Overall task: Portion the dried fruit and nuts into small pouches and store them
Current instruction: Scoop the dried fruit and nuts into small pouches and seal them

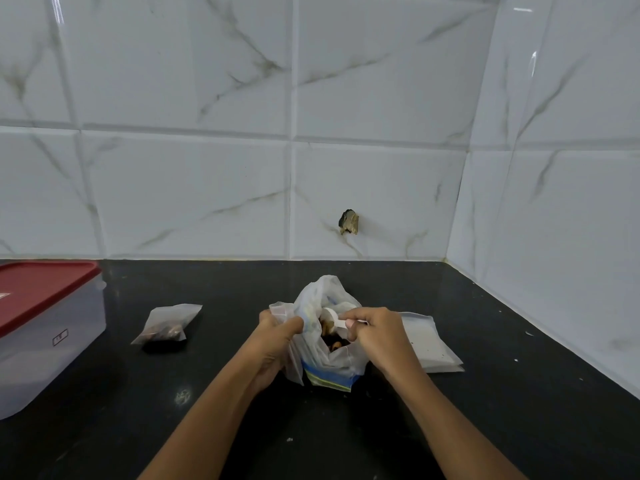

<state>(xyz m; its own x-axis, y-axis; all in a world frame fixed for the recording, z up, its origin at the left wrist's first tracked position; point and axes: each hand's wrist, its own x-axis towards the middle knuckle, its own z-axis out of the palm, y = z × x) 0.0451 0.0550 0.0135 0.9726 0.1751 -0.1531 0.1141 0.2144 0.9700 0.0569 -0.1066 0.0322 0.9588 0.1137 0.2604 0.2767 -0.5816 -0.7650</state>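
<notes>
1. The large clear plastic bag [320, 296] stands near the middle of the black table [242, 427], its mouth open and its top crumpled. A blue and green strip shows at its lower edge.
2. Inside the bag, dark and brown dried fruit and nuts [332, 342] are visible through the opening.
3. The left hand [277, 341] has its fingers curled round the left rim of the bag and grips it. A thin clear sheet of plastic is also under these fingers; I cannot tell if it is a separate pouch.
4. The right hand [379, 336] pinches the handle of a white plastic spoon [331, 318] between thumb and fingers. The bowl of the spoon is inside the mouth of the bag, just above the fruit.
5. One filled small pouch [166, 323] lies on the table to the left of the bag, well apart from it, with brown contents at its lower end.
6. A flat stack of empty pouches [429, 344] lies just behind the right hand, on the right side of the bag.
7. A clear storage box [52, 358] with a red lid [38, 289] on it stands at the far left edge of the table.
8. The wall [207, 168] behind has white marbled tiles, and one tile has a small broken hole [349, 221].
</notes>
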